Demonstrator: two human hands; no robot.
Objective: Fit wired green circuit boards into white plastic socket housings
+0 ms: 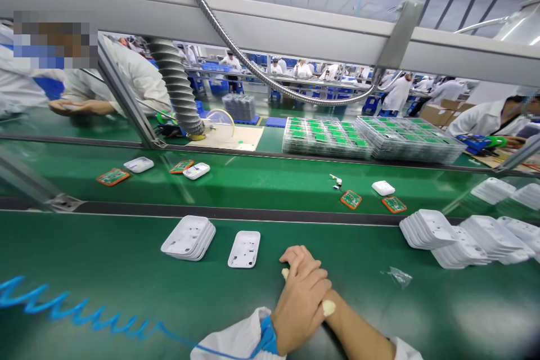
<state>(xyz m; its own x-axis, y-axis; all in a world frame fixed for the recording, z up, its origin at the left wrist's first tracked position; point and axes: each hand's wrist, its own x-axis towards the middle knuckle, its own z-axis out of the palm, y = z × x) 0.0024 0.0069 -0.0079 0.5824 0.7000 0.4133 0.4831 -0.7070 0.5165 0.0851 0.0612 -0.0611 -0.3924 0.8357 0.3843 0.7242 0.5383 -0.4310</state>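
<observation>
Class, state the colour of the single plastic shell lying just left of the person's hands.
The plastic shell is white, clearest in the head view.

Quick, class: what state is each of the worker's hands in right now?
Left hand: open, laid over the right hand, holding nothing.
Right hand: mostly covered; cannot tell.

The left hand [301, 304] emerges from a white sleeve [236, 340] ending in a blue cuff [266, 334]. Just right of the blue cuff, its thumb wears a pale cream finger cot [329, 307]; a second cot [286, 273] caps a fingertip above the cuff. The right hand [297, 259] shows a bare forearm, its white sleeve edge [407, 349] lying far right of the cuff
</observation>
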